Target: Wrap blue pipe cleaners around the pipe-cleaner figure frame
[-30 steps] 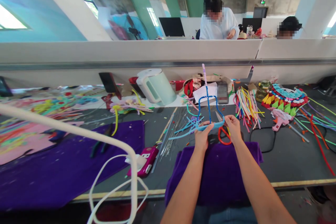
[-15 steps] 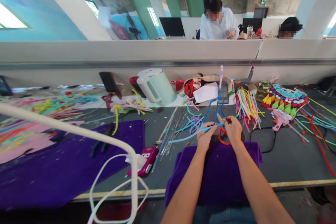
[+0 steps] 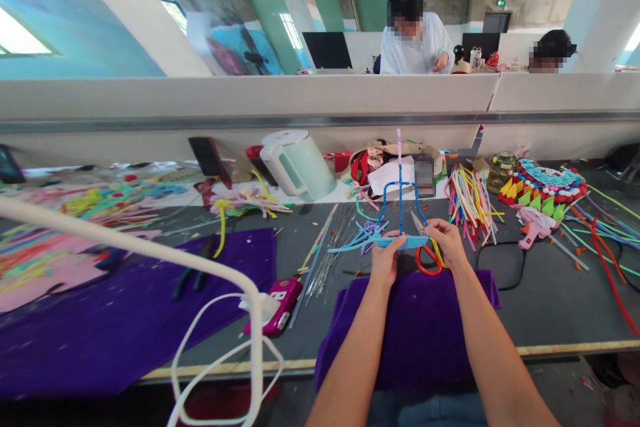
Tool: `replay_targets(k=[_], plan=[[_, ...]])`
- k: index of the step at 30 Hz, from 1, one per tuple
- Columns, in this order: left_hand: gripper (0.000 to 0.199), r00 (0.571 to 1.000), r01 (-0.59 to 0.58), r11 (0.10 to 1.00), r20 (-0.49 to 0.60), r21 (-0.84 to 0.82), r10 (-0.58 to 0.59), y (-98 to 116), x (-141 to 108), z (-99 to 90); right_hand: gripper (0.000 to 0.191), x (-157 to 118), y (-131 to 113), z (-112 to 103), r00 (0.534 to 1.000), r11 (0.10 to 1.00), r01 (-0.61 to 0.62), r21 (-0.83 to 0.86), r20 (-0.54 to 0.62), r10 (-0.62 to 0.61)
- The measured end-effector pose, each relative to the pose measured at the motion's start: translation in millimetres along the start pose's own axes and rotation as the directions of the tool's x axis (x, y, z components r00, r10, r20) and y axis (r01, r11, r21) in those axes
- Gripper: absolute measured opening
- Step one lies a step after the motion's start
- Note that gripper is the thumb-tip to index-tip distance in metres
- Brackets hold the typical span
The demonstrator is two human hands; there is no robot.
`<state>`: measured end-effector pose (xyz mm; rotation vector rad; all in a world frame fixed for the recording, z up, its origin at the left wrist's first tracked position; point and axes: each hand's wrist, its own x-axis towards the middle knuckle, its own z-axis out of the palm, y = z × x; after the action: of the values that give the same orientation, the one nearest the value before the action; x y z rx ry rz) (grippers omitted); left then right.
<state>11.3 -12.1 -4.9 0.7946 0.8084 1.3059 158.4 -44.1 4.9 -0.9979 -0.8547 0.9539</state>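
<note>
My left hand (image 3: pixel 386 259) is closed on the light blue pipe-cleaner band (image 3: pixel 413 241) at the base of a pipe-cleaner frame. Blue pipe-cleaner stems (image 3: pixel 401 203) rise upright from this band, with arched sides and a lilac tip on top. A loose light blue end sticks out to the left of my fingers. Beside the band's right end, my right hand (image 3: pixel 446 243) is closed on scissors (image 3: pixel 427 261) with red and yellow handles, blades pointing up and left. Whether its fingertips also pinch the band is hard to see. A folded purple cloth (image 3: pixel 425 327) lies beneath my forearms.
Cut pipe cleaners (image 3: pixel 473 203), a pink glue gun (image 3: pixel 535 227) and a colourful fuzzy piece (image 3: pixel 550 180) are at right. A pale green kettle (image 3: pixel 300 163) stands behind. Left are thin wires (image 3: pixel 333 247), a magenta device (image 3: pixel 280 307) and a white lamp arm (image 3: pixel 150 243). Other people are beyond the partition (image 3: pixel 240 97).
The blue frame has swung left and now stands straighter, its band stretched level between my hands. My left hand has shifted slightly left; my right hand still has the scissors.
</note>
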Motion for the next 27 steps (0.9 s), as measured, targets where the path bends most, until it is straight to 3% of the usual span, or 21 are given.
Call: replay_targets(k=[5, 9, 13, 18, 27], plan=[[0.031, 0.985, 0.168, 0.979, 0.059, -0.116, -0.162, 0.4, 0.7, -1.1, 0.015, -5.4, -4.8, 9.9, 0.976, 0.898, -0.206, 0.388, 0.148, 0.16], [0.033, 0.976, 0.206, 0.969, 0.101, -0.133, -0.193, -0.7, 0.2, -0.8, 0.021, -9.2, -5.6, 17.1, 0.96, 0.828, -0.269, 0.492, 0.203, 0.191], [0.032, 0.99, 0.135, 0.98, 0.055, -0.15, -0.128, -1.0, 3.5, -4.6, 0.022, -6.0, -0.1, 14.0, 0.958, 0.86, -0.275, 0.43, 0.199, 0.207], [0.033, 0.998, 0.036, 0.99, -0.047, -0.134, -0.043, -0.3, 7.1, -7.1, 0.025, 1.1, 7.1, 3.6, 0.979, 0.931, -0.202, 0.305, 0.036, 0.201], [0.032, 0.999, 0.02, 0.999, -0.024, -0.048, -0.021, -2.4, 4.0, -2.8, 0.022, 2.5, 9.7, 5.3, 0.998, 0.983, -0.061, 0.171, 0.006, 0.061]])
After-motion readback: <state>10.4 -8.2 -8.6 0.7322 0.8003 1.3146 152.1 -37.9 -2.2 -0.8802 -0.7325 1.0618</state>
